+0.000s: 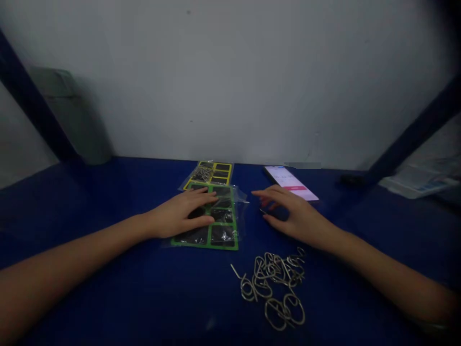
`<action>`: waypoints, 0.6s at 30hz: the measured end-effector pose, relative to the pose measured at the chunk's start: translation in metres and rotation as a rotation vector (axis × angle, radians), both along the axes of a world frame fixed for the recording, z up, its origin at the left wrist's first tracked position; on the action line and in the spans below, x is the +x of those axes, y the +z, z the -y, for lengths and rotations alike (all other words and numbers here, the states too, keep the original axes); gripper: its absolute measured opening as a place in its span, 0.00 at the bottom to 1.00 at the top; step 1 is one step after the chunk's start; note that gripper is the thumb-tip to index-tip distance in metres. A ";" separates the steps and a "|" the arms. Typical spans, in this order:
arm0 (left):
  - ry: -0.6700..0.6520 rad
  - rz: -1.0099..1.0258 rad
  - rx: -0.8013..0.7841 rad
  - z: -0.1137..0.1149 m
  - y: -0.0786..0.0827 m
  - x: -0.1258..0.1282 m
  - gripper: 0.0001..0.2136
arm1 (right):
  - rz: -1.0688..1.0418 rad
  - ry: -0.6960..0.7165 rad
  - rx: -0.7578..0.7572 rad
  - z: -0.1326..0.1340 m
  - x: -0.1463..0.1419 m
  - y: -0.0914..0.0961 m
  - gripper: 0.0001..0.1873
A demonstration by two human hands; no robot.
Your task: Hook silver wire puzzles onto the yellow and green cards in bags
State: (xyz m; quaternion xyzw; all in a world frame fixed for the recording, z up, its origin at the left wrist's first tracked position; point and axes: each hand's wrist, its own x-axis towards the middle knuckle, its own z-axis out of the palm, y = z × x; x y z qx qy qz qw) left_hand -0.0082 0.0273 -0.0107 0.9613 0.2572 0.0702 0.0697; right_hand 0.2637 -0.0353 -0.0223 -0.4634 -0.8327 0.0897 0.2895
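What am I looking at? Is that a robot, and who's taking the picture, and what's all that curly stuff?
No robot here! These are a person's own two bare hands. There is just one picture, from a camera worn on that person's head, looking forward and down.

The blue table has a few things on it. The curly stuff is a pile of bent wires. Further back is a green card with dark squares, in clear plastic. Behind it is a yellow card, and to the right a phone with its screen lit.

The left hand lies on the green card. The right hand is near the phone, fingers curled; it's too dim to tell whether it holds anything.
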 end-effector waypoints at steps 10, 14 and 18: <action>-0.009 -0.008 0.013 -0.001 -0.001 0.000 0.24 | 0.048 0.019 -0.073 -0.001 0.002 -0.001 0.22; -0.007 -0.013 0.015 0.000 0.000 0.000 0.24 | 0.060 0.020 -0.079 0.000 0.003 0.000 0.21; -0.007 -0.010 0.022 0.000 0.001 0.001 0.24 | 0.062 0.000 -0.113 0.000 0.003 0.001 0.20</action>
